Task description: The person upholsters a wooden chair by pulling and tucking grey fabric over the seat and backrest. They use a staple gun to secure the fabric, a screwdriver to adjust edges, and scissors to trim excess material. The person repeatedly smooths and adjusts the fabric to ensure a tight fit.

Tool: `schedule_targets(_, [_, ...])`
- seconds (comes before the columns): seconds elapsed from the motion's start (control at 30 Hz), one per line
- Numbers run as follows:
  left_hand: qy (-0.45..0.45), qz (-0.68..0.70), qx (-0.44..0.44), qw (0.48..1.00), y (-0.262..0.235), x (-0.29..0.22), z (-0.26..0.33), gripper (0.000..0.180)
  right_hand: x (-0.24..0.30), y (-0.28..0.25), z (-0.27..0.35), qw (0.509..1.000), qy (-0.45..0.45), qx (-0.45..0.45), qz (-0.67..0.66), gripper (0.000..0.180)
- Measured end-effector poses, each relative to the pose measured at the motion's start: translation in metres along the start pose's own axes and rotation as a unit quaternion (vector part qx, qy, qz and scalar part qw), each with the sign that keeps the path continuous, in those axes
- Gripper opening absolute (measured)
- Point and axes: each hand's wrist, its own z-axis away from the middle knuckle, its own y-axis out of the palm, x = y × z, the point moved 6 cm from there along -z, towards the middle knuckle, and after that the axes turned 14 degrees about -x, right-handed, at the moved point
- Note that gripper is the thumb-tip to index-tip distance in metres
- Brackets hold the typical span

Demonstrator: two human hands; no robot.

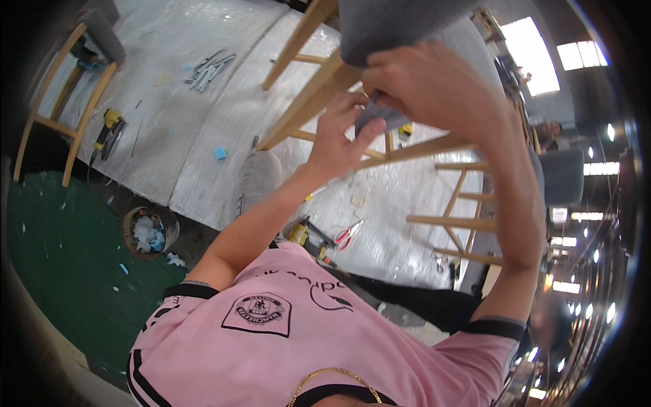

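A chair with a wooden frame (pixel 302 102) and grey upholstery (pixel 400 30) is tilted in front of me at the upper middle. Between thumb and fingers, my left hand (pixel 336 139) pinches a small flap of grey fabric (pixel 380 117) below the padded part. Just above it, my right hand (pixel 427 78) is bent over the padding's edge, its fingertips closed at the same flap. Whether the flap belongs to the chair's cover is unclear. My right fingers partly hide the flap's upper end.
Plastic film covers the work table (pixel 203 122). On it lie a yellow-black power tool (pixel 108 132), several metallic strips (pixel 210 71), a blue block (pixel 220 153) and red-handled scissors (pixel 348 235). Other chairs stand left (pixel 81 122) and right (pixel 461 222). A scrap bin (pixel 150 232) sits on the green floor.
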Motion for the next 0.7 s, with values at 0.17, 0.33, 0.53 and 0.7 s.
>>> schedule_targets(0.17, [-0.163, 0.144, -0.061, 0.974, 0.016, 0.009, 0.002, 0.034, -0.001, 0.013, -0.007, 0.998, -0.051, 0.016, 0.019, 0.007])
schedule_targets(0.33, [-0.219, 0.077, 0.014, 0.973, 0.022, 0.024, 0.019, 0.041, 0.004, 0.014, -0.003, 0.995, -0.039, -0.029, 0.091, 0.006])
schedule_targets(0.53, [-0.140, 0.102, -0.036, 0.984, 0.025, 0.025, 0.038, 0.024, 0.011, 0.005, 0.025, 0.990, -0.102, 0.005, 0.099, 0.003])
schedule_targets(0.7, [-0.055, 0.084, -0.094, 0.990, 0.025, 0.009, 0.035, 0.023, 0.007, 0.014, 0.021, 0.981, -0.068, 0.136, 0.123, 0.003])
